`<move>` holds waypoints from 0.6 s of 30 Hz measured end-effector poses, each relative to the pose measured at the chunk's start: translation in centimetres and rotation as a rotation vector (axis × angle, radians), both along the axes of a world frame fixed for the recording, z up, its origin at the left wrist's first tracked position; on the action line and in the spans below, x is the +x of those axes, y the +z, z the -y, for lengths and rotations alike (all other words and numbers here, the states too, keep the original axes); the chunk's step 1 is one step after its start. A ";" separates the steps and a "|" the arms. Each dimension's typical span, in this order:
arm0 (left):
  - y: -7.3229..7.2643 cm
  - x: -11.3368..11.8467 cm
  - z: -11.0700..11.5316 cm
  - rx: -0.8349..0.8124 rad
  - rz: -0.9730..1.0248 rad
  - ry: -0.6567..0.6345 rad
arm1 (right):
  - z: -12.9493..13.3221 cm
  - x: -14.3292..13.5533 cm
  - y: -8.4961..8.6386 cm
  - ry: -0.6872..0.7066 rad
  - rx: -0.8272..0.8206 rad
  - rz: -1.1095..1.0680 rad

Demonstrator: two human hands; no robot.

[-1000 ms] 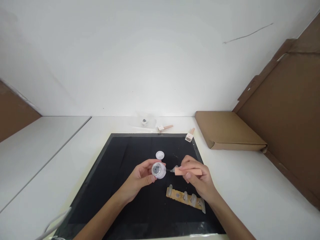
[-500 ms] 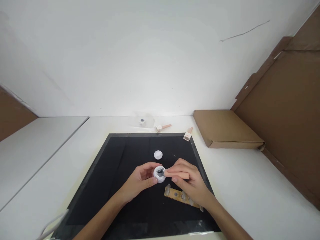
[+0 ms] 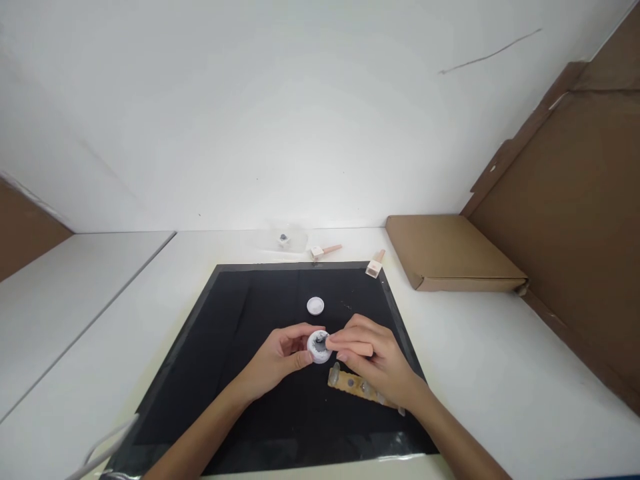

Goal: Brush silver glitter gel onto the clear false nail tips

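A small round white jar (image 3: 314, 357) is gripped by my left hand (image 3: 280, 357), thumb at the near side and fingers around the far side. Dark grey paste (image 3: 320, 344) shows inside, with smears around the rim. My right hand (image 3: 373, 353) pinches a peach-coloured nail polish brush (image 3: 357, 348) by its handle. The brush end reaches the jar's mouth; its tip is mostly hidden. Under my right hand lies a yellowish strip (image 3: 343, 380) bearing several greyish nail tips, partly covered by the hand. The white jar lid (image 3: 315, 306) rests just beyond the jar.
A black mat (image 3: 250, 307) covers the middle of the white table. Behind it stand two small bottles with peach caps, one bottle (image 3: 374, 268) at its far right corner, another bottle (image 3: 317, 253) beside a clear tray (image 3: 297, 241). A flat cardboard box (image 3: 455, 253) lies right.
The brush has shifted slightly left with my right hand, farther over the jar's mouth. My left hand keeps hold of the jar. The whole view has moved a little.
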State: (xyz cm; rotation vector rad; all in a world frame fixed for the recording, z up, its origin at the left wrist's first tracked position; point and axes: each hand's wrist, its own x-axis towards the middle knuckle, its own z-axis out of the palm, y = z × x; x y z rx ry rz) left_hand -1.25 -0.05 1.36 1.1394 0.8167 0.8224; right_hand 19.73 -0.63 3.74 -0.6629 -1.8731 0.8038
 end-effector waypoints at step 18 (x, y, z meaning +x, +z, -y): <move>0.0 0.1 -0.2 0.038 -0.040 0.004 | 0.1 -0.1 -0.1 -0.024 -0.031 0.020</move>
